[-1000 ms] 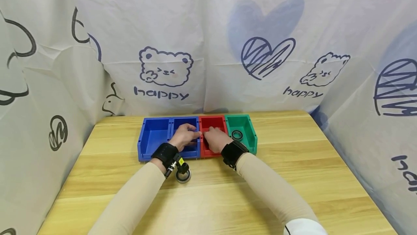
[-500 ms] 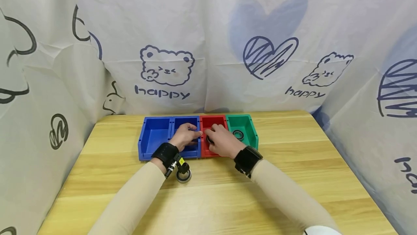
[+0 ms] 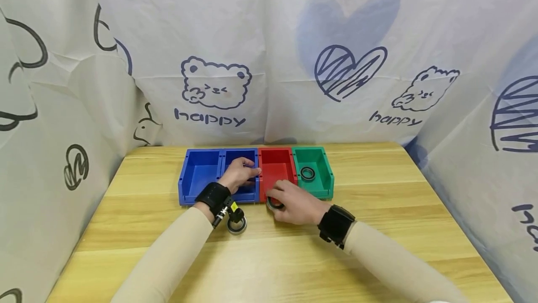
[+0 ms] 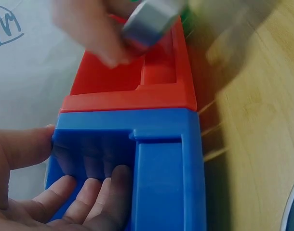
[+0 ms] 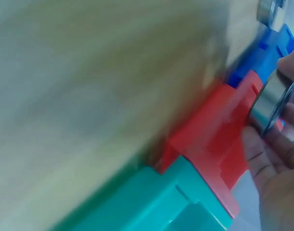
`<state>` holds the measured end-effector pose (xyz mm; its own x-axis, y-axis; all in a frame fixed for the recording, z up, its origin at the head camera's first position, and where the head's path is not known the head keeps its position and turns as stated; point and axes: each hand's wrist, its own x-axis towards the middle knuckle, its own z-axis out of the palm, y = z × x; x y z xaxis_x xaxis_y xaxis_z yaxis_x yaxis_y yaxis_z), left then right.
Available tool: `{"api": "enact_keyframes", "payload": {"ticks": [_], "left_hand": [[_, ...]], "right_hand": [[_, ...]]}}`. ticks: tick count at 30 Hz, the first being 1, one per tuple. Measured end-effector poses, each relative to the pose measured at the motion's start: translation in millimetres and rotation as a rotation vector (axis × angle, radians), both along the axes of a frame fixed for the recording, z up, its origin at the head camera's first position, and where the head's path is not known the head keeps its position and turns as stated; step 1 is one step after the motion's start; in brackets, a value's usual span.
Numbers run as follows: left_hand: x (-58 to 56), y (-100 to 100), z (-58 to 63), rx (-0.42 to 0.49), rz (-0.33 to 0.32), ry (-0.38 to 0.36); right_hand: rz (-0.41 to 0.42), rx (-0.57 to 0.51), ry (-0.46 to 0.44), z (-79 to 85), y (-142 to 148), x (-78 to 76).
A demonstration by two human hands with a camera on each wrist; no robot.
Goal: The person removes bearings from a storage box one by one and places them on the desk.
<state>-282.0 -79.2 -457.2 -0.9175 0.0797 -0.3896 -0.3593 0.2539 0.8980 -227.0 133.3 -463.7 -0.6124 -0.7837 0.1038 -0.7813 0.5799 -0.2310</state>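
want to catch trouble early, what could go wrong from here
The metal ring could slip, as the right hand only pinches it. It might also knock the front edge of the red bin, close beside it. If the left hand pulls back, its wrist gear may nudge the second ring on the table, which it partly overlaps in the head view.

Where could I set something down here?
Bare tabletop: right of the green bin, left of the outer blue bin, and between the sleeves, nearer than the loose bearing. Crowded: the inner blue bin, with the left hand reaching in, and the front of the red bin, where the right hand holds another bearing.
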Motion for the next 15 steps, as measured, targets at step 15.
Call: {"api": "enact_keyframes", "payload": {"ticks": [15], "left_hand": [[-1.0, 1, -1.3, -0.016, 0.007, 0.002]], "right_hand": [[0.094, 0.023, -0.105, -22.7, 10, 17.2]]}}
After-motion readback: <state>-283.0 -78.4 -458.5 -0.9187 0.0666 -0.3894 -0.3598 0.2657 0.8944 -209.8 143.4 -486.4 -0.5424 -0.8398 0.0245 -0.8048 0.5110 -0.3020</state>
